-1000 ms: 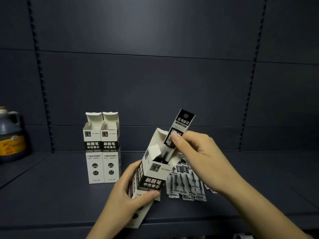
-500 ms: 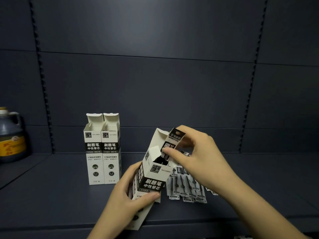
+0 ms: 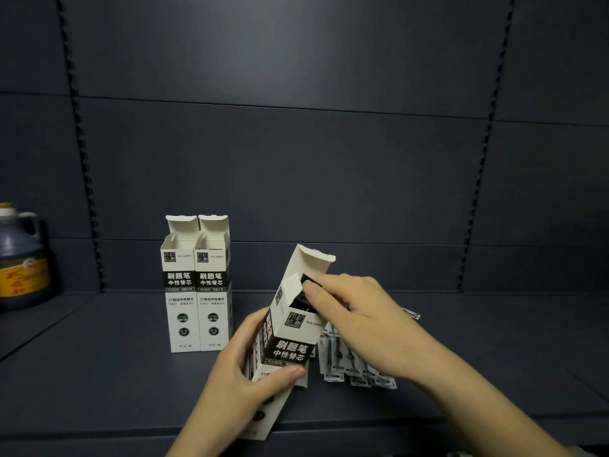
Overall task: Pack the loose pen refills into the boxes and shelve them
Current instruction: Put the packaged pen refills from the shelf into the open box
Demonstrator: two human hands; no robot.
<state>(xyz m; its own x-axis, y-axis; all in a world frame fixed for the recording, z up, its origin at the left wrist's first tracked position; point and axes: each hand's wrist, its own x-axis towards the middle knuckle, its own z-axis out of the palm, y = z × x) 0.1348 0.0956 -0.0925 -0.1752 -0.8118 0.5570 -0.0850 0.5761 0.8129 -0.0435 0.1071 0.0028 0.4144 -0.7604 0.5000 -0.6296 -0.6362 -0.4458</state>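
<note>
The held box [image 3: 290, 338] is tilted, its top leaning away and to the right, lid flap open, lower end near the front edge of the shelf [image 3: 99, 374]. The left hand [image 3: 244, 380] grips its lower body, thumb across the front panel, fingers curled behind. The right hand [image 3: 356, 315] is at the open mouth, fingertips [image 3: 309, 288] pressing on a dark packet [image 3: 306, 279] seated inside the opening; whether the fingers pinch it or only push cannot be told.

Loose pen refills [image 3: 352, 364] in flat printed sleeves lie fanned on the shelf just behind and right of the held box, partly hidden under the right wrist. One stray sleeve [image 3: 412, 314] shows beyond the right hand.

Two more boxes [image 3: 196, 291] stand upright side by side, touching, to the left and further back, both with top flaps raised.

A dark bottle [image 3: 19, 258] with a yellow label stands at the far left, well apart. The shelf's back panel [image 3: 296, 159] is dark and plain.
</note>
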